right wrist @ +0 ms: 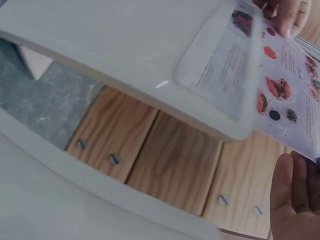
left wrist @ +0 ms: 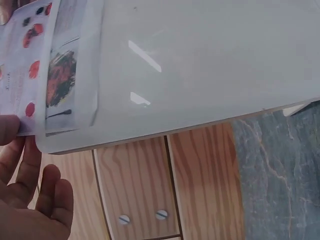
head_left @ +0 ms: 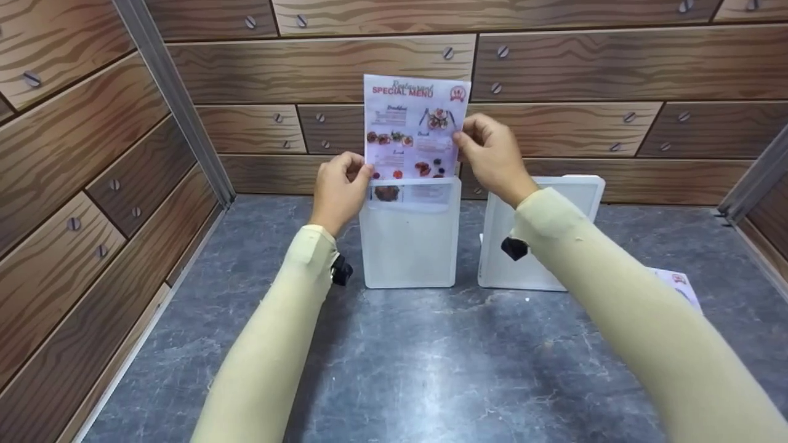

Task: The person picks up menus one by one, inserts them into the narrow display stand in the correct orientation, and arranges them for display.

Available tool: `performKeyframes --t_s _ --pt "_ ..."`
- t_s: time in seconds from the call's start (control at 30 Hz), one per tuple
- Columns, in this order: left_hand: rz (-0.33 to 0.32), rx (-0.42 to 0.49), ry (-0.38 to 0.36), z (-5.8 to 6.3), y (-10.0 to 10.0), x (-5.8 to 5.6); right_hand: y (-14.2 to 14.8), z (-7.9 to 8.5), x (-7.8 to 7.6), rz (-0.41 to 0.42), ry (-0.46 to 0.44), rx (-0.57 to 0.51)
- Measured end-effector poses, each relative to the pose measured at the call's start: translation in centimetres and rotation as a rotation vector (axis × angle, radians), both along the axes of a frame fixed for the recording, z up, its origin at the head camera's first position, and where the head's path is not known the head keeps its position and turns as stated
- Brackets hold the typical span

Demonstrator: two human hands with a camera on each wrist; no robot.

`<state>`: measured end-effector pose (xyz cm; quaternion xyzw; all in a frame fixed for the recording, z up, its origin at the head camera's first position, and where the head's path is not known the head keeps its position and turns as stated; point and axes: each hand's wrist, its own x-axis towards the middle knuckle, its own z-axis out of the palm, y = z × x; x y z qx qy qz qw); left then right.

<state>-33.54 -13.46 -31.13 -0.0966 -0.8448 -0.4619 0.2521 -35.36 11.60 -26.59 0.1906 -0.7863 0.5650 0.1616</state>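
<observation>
A printed menu sheet stands upright, its lower end inside the top of a white display stand with a clear front. At the menu's left edge, just above the stand's rim, my left hand pinches the paper between thumb and fingers. Higher up, my right hand pinches the right edge. In the left wrist view, the menu's bottom strip shows through the clear panel. The right wrist view also shows the sheet passing over the rim into the stand.
Right of it, a second white stand is partly hidden by my right forearm. Another printed sheet lies on the grey marbled table beyond that forearm. Wood-patterned walls close off the back and sides.
</observation>
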Motion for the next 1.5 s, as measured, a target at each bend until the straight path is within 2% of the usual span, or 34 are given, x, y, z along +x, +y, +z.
performKeyframes --t_s 0.17,0.37,0.63,0.87,1.17,1.33,1.5 --pt "-0.022 0.023 -0.054 -0.2 0.1 0.0 0.2 -1.0 0.2 -0.022 -0.019 0.064" --pt "-0.015 0.074 0.017 0.5 0.1 -0.1 0.3 -0.8 0.5 -0.024 -0.006 0.084" --pt "-0.011 0.109 0.025 0.6 0.0 -0.1 0.3 -0.2 0.7 -0.044 0.066 0.017" --pt "-0.009 0.087 0.023 -0.2 -0.3 -0.2 0.1 -1.0 0.6 -0.048 0.065 0.018" --pt "-0.007 0.042 -0.033 -1.6 -0.6 0.0 0.5 -3.0 0.6 -0.09 0.062 0.138" --pt "-0.042 0.087 -0.044 -1.2 -0.3 0.2 0.7 -3.1 0.6 -0.093 0.053 0.126" --pt "-0.03 0.11 0.001 -0.4 -0.1 0.3 0.5 -2.4 1.0 -0.075 0.06 0.086"
